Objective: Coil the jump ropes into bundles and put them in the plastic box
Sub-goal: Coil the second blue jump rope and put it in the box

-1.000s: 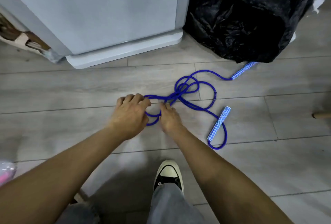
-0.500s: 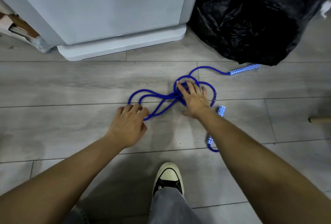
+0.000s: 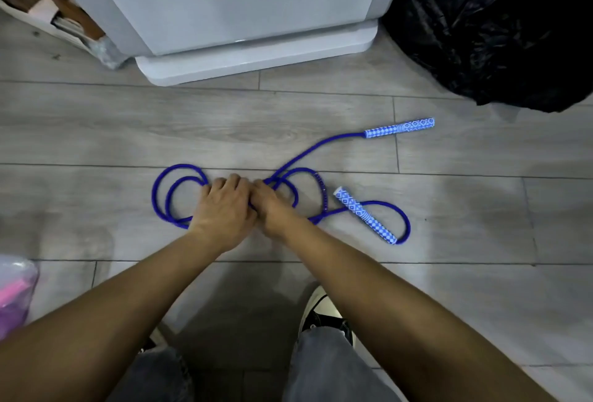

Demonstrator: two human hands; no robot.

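My left hand (image 3: 224, 212) and right hand (image 3: 272, 209) side by side, clamped on crossing of blue jump rope (image 3: 167, 205) on floor (image 3: 96, 132), pinning loops from springing apart. Handles (image 3: 399, 127) trail loose; plastic box unseen.

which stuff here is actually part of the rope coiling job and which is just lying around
Part of the job:
blue jump rope
its two patterned handles
left hand and right hand, both on the rope's middle

Just lying about:
black plastic bag
white appliance
pink item at the left edge
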